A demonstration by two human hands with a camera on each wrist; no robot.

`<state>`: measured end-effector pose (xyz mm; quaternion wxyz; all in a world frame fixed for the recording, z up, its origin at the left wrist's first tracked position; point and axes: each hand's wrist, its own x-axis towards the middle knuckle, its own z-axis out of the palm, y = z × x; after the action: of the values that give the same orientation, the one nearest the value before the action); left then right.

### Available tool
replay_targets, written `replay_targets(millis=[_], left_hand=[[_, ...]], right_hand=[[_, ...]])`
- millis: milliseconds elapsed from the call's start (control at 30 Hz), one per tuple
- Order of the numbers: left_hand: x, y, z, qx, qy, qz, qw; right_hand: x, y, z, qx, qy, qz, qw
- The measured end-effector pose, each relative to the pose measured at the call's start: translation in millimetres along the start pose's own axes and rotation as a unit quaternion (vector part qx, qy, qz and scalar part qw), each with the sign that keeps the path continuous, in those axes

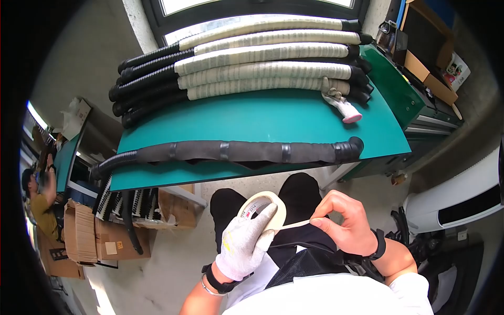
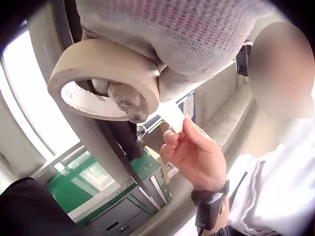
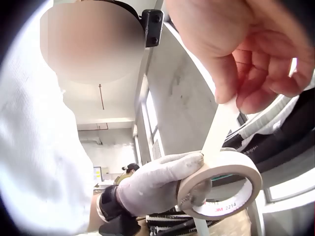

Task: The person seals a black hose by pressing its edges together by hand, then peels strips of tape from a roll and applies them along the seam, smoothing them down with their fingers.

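My gloved left hand (image 1: 245, 242) grips a roll of cream masking tape (image 1: 278, 210), its fingers through the core and the thumb on the outside. A short strip of tape (image 1: 294, 226) runs off the roll, pulled taut to the right. Bare, my right hand (image 1: 344, 223) pinches the strip's free end between thumb and forefinger. Both hands are above my lap, in front of the table. In the right wrist view the roll (image 3: 253, 174) shows printing inside its core. A black wrapped hose (image 1: 252, 152) lies along the table's near edge.
On the green table (image 1: 236, 118), several black hoses wrapped in pale tape (image 1: 262, 68) lie stacked at the back. A loose glove (image 1: 344, 107) rests at their right end. Cardboard boxes (image 1: 113, 236) stand on the floor at left. Another person (image 1: 42, 205) is at the far left.
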<state>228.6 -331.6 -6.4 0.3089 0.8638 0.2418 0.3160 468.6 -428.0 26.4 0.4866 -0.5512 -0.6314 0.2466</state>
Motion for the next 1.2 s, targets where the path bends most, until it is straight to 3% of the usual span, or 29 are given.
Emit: replay_targets(millis=[200,300,467,700,800,900,933,1100,1200], left_hand=[[17,24,-25,0.046,0.005,0.078,0.996],[19,30,-32,0.081,-0.008,0.061,0.995],[26,31,-29,0.198,0.073,0.071,0.975],[28,43,-36,0.159,0.023,0.118,0.980],[42,36,-34,0.169,0.084,0.151,0.970],[65,41,-37,0.193,0.123,0.104,0.968],[75,38,-35,0.205,0.160,0.126,0.957],[120,26,-23,0.129,0.213,0.102,0.963],[146,26,-14,0.016,0.196,0.060,0.979]], right_hand=[[7,-10,-5,0.010,0.027,-0.022,0.999],[7,-15,-5,0.014,0.039,-0.040,0.998],[7,-17,2,0.016,0.086,-0.071,0.994],[1,-20,-10,0.026,0.095,-0.060,0.993],[2,-22,-6,0.033,0.109,-0.072,0.991],[20,-22,0,0.041,0.153,-0.080,0.984],[28,-21,0,0.034,0.175,-0.090,0.980],[52,-8,0,0.071,0.250,-0.071,0.963],[62,-1,-4,0.095,0.284,-0.044,0.953]])
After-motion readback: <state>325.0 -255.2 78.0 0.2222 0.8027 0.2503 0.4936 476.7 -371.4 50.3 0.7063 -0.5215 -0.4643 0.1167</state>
